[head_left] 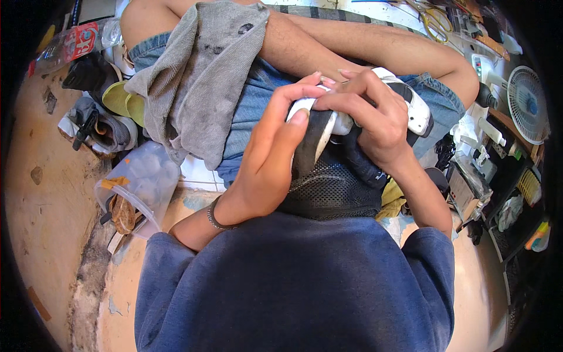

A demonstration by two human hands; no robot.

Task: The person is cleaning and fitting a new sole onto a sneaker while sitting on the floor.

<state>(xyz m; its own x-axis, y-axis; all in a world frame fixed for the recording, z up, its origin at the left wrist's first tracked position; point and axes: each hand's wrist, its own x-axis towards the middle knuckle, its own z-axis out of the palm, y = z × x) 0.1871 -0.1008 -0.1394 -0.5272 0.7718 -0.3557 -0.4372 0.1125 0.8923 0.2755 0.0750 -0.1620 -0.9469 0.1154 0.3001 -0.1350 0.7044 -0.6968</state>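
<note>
One black mesh sneaker (337,176) with a smooth white rubber sole rests in the lap, heel nearest the body. The left hand (272,158) is clamped on the sole edge, thumb pressed flat. The right hand (375,117) is closed over the upper. One grey ribbed cloth (199,82) drapes the thigh. One translucent plastic jar (141,185) lies on the floor (41,205). One white fan (528,102) stands farthest.

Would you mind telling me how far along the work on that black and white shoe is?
Done: little can be judged; the grey cloth on the lap is already stained dark. In hand: the shoe is gripped by both hands, the left hand pressing along the white sole edge, the right hand wrapped over the top. Left: other shoes wait on the floor to the left.
</note>
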